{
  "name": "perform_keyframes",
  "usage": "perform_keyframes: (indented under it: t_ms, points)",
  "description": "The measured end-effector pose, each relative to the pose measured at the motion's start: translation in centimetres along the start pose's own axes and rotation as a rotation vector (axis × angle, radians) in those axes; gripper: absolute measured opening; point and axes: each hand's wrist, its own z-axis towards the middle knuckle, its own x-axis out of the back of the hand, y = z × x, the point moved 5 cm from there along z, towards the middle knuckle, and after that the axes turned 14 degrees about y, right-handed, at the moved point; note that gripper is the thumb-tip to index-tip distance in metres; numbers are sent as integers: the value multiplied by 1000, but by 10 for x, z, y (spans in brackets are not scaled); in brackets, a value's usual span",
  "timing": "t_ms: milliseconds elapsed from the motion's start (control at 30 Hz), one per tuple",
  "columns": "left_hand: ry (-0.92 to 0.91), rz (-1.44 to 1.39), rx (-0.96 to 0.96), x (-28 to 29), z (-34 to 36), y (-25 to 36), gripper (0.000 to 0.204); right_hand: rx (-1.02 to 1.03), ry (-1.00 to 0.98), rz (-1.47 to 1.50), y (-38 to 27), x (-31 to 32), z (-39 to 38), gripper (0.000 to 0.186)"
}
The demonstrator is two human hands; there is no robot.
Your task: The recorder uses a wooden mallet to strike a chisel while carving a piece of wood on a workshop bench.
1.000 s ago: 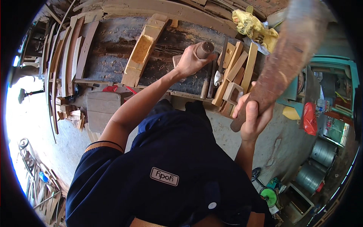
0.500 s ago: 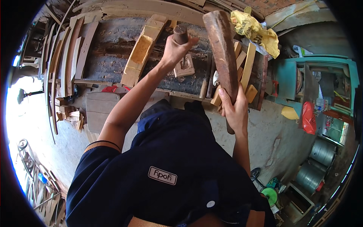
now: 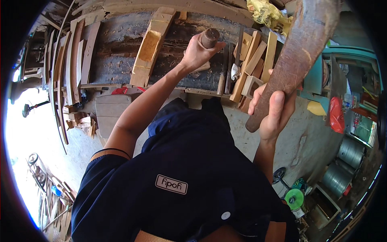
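Observation:
My left hand (image 3: 194,54) is closed around the upright round wooden handle of a chisel (image 3: 210,38), over the dark workbench (image 3: 109,56). The hand hides the chisel's blade. Beneath it, the edge of a small carved wood block (image 3: 202,67) shows; the rest is covered. My right hand (image 3: 275,111) grips the narrow end of a heavy brown wooden club (image 3: 296,52). The club is raised and tilted up to the right, its thick end close to the camera and apart from the chisel.
A long board with a hollowed recess (image 3: 149,46) lies left of my left hand. Several tools (image 3: 223,74) and wood offcuts (image 3: 252,52) lie to its right. Planks (image 3: 76,60) lean at the bench's left end. A yellow bag (image 3: 264,14) sits at the back; a teal cabinet (image 3: 313,76) stands right.
The club has swung up and to the right, nearer the camera. My left hand with the chisel appears slightly farther right, and the carved block is now mostly hidden.

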Motion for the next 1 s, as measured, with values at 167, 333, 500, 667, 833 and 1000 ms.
perform_keyframes:
  t_ms: [167, 333, 500, 667, 833, 1000]
  points:
    - [-40, -224, -34, -5, -6, -2, 29, 47, -268, -876, 33, -8, 1, 57]
    - [4, -201, 37, 6, -5, 4, 24, -31, -203, -603, 48, -4, -7, 49]
    - [138, -207, 147, 35, 11, 4, 22, -257, -147, -484, 48, 7, -8, 46]
    - [137, -131, 149, 35, 15, 4, 22, -301, -84, -336, 52, 14, -9, 40]
    - [84, -182, 134, 11, 0, 1, 23, -288, -66, -306, 48, 18, -13, 38]
    - [24, -18, 44, -8, -8, 1, 29, 13, -23, -138, 2, 10, -2, 47]
